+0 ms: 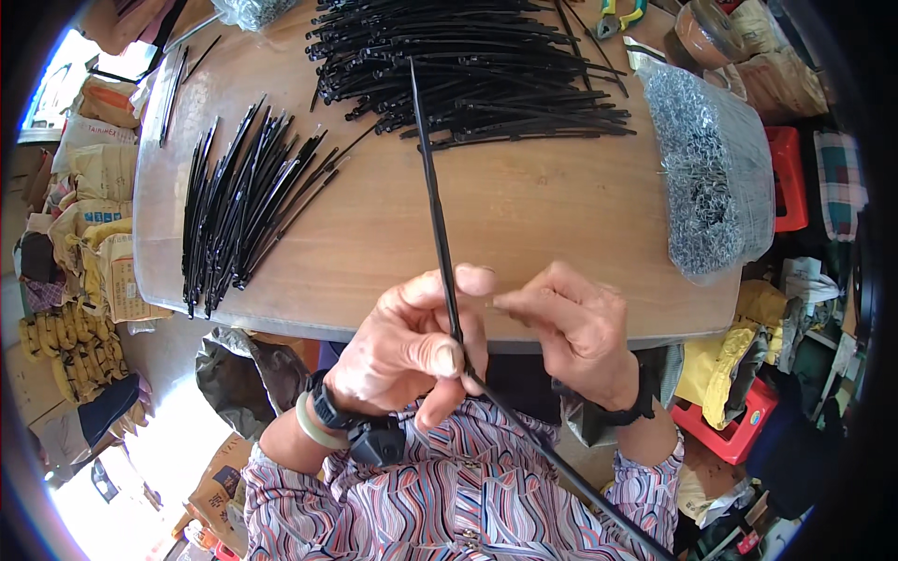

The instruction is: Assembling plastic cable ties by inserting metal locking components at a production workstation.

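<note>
Wooden tabletop is spread with black rods: a big heap at the far edge, a neater bundle at the left edge. One long black rod is gripped by the closed left hand over the near edge, its lower end cut off. Right hand is pinched; whatever is held cannot be made out

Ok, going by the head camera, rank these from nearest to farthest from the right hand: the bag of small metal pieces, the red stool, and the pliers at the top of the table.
From the right hand:
1. Bag of small metal pieces, on the table's right end, just up and right of the hand.
2. Red stool, on the floor past the table's right edge.
3. Pliers, at the table's far edge, top of the view.
</note>
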The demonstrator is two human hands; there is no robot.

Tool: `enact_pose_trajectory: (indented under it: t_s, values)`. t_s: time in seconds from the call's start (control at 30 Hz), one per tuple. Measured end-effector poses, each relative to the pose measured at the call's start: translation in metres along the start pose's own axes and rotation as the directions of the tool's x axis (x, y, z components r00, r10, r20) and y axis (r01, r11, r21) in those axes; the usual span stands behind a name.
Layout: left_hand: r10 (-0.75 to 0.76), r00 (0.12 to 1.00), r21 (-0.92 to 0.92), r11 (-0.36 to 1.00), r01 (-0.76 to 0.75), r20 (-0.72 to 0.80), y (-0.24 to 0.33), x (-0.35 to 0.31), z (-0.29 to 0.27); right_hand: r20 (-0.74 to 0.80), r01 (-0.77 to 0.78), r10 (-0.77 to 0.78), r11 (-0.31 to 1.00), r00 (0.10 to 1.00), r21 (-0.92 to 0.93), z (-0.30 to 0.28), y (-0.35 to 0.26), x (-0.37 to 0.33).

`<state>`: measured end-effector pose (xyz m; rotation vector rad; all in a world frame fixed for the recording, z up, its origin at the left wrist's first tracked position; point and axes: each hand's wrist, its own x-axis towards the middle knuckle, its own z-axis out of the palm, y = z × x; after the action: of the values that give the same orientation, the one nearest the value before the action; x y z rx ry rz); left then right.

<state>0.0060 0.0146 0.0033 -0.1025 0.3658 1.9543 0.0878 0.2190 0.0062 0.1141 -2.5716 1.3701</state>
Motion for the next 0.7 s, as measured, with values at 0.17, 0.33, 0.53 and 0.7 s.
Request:
enact_pose_trajectory:
  t_s: [0.17,0.33,0.53,0.7]
  values:
    - [0.010,0.998,0.119,0.993,-0.003,-0.059,0.007,0.004,-0.002,-0.081,-0.168,0.191,0.958,0.978,0.235,-0.007,-0.009,-0.004]
    - [-0.012,0.993,0.263,0.964,0.043,-0.117,0.004,0.006,0.002,-0.114,0.038,-0.018,0.985,0.993,0.171,0.003,-0.015,0.007]
    - [-0.041,0.992,0.332,0.940,0.079,-0.118,0.003,0.006,0.002,-0.081,0.061,-0.053,0.994,0.995,0.091,0.007,-0.016,0.005]
    - [-0.169,0.976,-0.009,0.986,0.169,-0.134,-0.007,0.005,-0.005,-0.076,0.096,-0.093,0.995,0.993,0.035,0.007,-0.014,0.001]
